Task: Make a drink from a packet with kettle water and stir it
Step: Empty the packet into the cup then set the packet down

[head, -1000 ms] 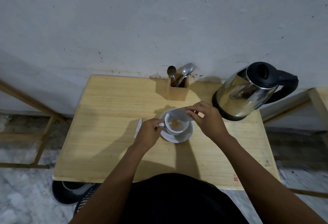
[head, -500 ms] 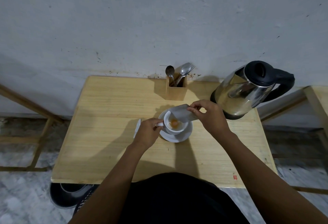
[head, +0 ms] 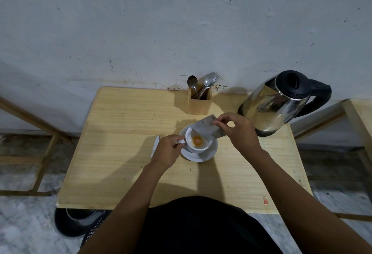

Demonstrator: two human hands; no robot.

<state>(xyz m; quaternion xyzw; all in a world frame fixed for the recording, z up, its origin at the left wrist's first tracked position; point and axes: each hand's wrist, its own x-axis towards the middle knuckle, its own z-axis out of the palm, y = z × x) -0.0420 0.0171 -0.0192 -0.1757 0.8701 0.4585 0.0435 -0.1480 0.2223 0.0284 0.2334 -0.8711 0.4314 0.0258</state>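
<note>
While my left hand [head: 168, 151] grips the cup [head: 198, 142] by its handle, my right hand [head: 239, 133] pinches the packet [head: 206, 129] tilted over orange powder [head: 197, 139].

L hand [head: 168, 150] curled, R hand [head: 240, 133] pinching; both arms fwd

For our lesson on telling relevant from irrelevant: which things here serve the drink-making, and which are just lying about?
For the job:
cup on its saucer, left hand gripping its handle; packet, pinched by the right hand, tipped over the cup; orange powder inside; kettle; spoon in the wooden holder.

Lying about:
white strip on the table; fork; dark basket under it.
</note>
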